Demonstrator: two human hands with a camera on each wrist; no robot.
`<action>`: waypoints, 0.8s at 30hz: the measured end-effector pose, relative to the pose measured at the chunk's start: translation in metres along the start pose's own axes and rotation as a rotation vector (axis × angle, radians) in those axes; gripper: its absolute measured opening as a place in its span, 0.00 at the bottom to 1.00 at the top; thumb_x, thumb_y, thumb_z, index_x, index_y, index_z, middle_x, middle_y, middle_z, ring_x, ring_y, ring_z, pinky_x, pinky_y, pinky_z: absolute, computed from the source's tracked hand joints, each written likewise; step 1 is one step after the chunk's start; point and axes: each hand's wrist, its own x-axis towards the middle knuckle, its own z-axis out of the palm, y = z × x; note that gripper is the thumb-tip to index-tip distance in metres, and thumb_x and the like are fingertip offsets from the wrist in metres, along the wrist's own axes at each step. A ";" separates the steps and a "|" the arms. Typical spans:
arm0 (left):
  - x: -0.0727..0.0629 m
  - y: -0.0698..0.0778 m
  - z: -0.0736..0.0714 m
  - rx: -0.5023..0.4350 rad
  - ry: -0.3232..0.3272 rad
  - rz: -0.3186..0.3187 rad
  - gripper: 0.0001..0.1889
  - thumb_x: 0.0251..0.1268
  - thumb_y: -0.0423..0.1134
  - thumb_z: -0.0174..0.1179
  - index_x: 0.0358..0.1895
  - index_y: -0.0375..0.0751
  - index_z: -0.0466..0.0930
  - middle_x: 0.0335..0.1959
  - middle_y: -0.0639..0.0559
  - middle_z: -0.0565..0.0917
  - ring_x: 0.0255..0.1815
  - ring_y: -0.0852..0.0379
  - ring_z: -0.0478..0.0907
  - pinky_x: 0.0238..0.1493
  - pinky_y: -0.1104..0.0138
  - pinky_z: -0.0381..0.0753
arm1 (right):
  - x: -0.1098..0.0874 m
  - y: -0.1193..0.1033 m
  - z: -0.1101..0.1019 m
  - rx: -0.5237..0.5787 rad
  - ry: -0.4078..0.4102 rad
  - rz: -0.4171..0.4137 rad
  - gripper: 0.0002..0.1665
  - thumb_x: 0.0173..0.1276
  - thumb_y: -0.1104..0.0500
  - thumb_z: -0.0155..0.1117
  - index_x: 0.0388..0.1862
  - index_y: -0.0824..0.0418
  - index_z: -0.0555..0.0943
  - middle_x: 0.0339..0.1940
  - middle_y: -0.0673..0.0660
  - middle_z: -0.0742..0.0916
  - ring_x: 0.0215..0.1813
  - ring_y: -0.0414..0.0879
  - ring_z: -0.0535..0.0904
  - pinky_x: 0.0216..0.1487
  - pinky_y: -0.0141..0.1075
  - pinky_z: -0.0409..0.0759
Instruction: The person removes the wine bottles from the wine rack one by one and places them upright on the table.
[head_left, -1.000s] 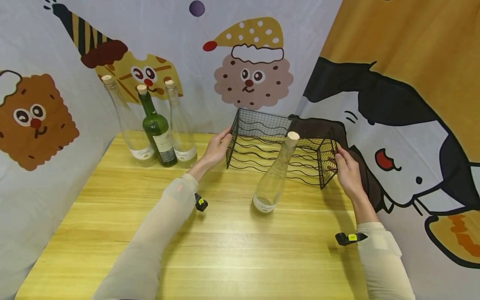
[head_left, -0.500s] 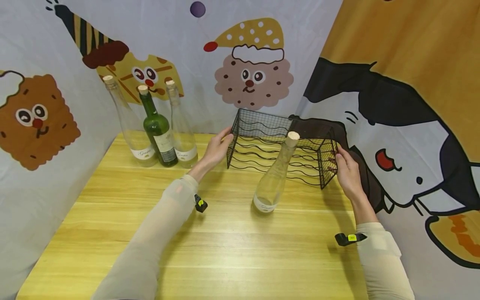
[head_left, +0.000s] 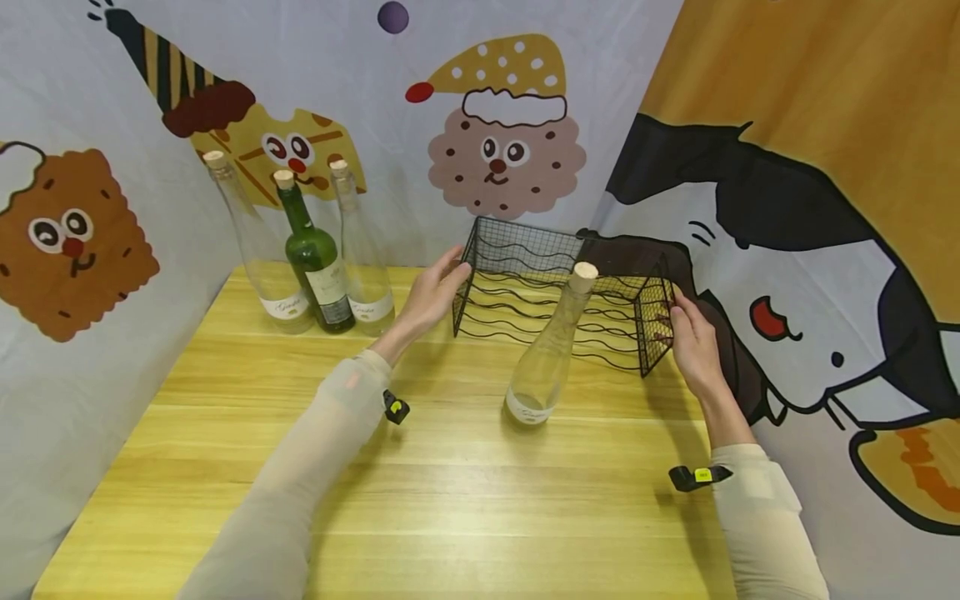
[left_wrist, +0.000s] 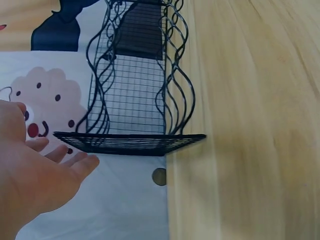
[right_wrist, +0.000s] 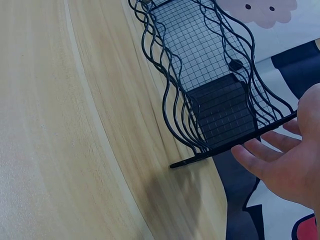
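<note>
A black wire rack (head_left: 655,323) with wavy bars and mesh panels stands at the back of the wooden table. My left hand (head_left: 431,296) is at its left end; in the left wrist view the fingers (left_wrist: 75,167) spread beside the end panel (left_wrist: 130,143), a gap between them. At the other end my right hand (head_left: 697,342) has its extended fingers (right_wrist: 262,150) right against the end panel, thumb up near the top edge. A clear glass bottle (head_left: 542,367) with a cork and white label stands upright in front of the rack, overlapping it in the head view.
Two more clear corked bottles (head_left: 255,258) (head_left: 367,267) and a green wine bottle (head_left: 313,258) stand grouped at the back left of the table (head_left: 450,500). A cartoon-printed cloth (head_left: 337,75) hangs right behind the table and rack.
My left hand has shifted slightly, its wrist drawing a little left and its fingers opening by the rack's end. The rack, bottles and right hand stay put.
</note>
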 end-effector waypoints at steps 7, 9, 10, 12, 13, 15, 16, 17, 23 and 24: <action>-0.005 0.018 0.000 0.109 0.011 0.137 0.35 0.94 0.60 0.46 0.94 0.57 0.56 0.93 0.45 0.64 0.93 0.43 0.62 0.96 0.47 0.62 | -0.001 0.001 0.000 -0.006 -0.001 0.002 0.44 0.96 0.36 0.32 0.97 0.59 0.49 0.97 0.65 0.56 0.95 0.71 0.51 0.93 0.73 0.52; -0.008 0.026 0.002 0.144 0.009 0.171 0.34 0.94 0.59 0.46 0.94 0.56 0.57 0.95 0.48 0.60 0.95 0.44 0.58 0.97 0.46 0.60 | -0.001 0.001 0.000 -0.007 -0.003 0.003 0.44 0.96 0.36 0.31 0.97 0.59 0.49 0.97 0.65 0.55 0.95 0.72 0.52 0.93 0.74 0.52; -0.009 0.030 0.003 0.157 0.006 0.186 0.34 0.94 0.58 0.46 0.94 0.56 0.57 0.95 0.48 0.60 0.96 0.45 0.56 0.97 0.45 0.58 | -0.001 0.001 0.000 -0.007 -0.004 0.003 0.44 0.96 0.36 0.31 0.97 0.59 0.49 0.97 0.65 0.55 0.95 0.72 0.52 0.93 0.74 0.52; -0.013 0.038 0.006 0.168 -0.002 0.217 0.33 0.95 0.57 0.47 0.94 0.55 0.57 0.95 0.48 0.59 0.96 0.44 0.55 0.98 0.44 0.56 | 0.000 0.002 0.000 -0.006 -0.002 0.006 0.44 0.96 0.36 0.31 0.97 0.58 0.49 0.97 0.65 0.56 0.95 0.72 0.52 0.93 0.73 0.52; -0.015 0.041 0.007 0.171 -0.007 0.229 0.33 0.95 0.56 0.47 0.94 0.55 0.57 0.95 0.49 0.59 0.97 0.45 0.55 0.98 0.44 0.56 | 0.000 0.002 0.000 -0.005 0.000 0.008 0.44 0.96 0.36 0.32 0.97 0.58 0.49 0.97 0.65 0.56 0.95 0.71 0.52 0.93 0.73 0.52; -0.019 0.047 0.010 0.165 -0.018 0.253 0.33 0.95 0.56 0.47 0.94 0.55 0.57 0.95 0.50 0.59 0.96 0.45 0.56 0.97 0.44 0.59 | 0.000 0.002 0.000 -0.006 0.005 0.012 0.44 0.96 0.36 0.32 0.97 0.58 0.50 0.97 0.64 0.56 0.95 0.71 0.52 0.94 0.73 0.52; -0.020 0.049 0.011 0.162 -0.022 0.265 0.34 0.94 0.56 0.47 0.94 0.55 0.57 0.95 0.50 0.59 0.96 0.45 0.57 0.95 0.45 0.63 | 0.000 0.002 0.000 -0.008 0.008 0.014 0.44 0.95 0.36 0.32 0.97 0.58 0.50 0.97 0.64 0.57 0.95 0.70 0.52 0.94 0.72 0.52; -0.022 0.051 0.012 0.155 -0.029 0.275 0.34 0.94 0.56 0.47 0.94 0.55 0.57 0.95 0.50 0.59 0.95 0.44 0.59 0.94 0.46 0.66 | 0.001 0.002 0.000 -0.009 0.011 0.016 0.44 0.95 0.36 0.33 0.97 0.57 0.50 0.97 0.64 0.57 0.96 0.70 0.52 0.94 0.72 0.52; -0.031 0.064 0.018 0.112 -0.077 0.318 0.34 0.93 0.56 0.48 0.94 0.57 0.57 0.95 0.52 0.60 0.90 0.44 0.68 0.87 0.48 0.78 | 0.000 0.001 0.000 -0.019 0.013 0.010 0.44 0.95 0.35 0.33 0.97 0.57 0.51 0.97 0.63 0.57 0.96 0.69 0.51 0.94 0.72 0.51; -0.033 0.066 0.019 0.103 -0.088 0.323 0.34 0.93 0.56 0.48 0.94 0.58 0.57 0.95 0.52 0.60 0.90 0.44 0.69 0.87 0.48 0.78 | 0.000 0.001 0.000 -0.019 0.012 0.008 0.44 0.95 0.35 0.33 0.97 0.57 0.51 0.97 0.63 0.57 0.96 0.69 0.51 0.94 0.72 0.51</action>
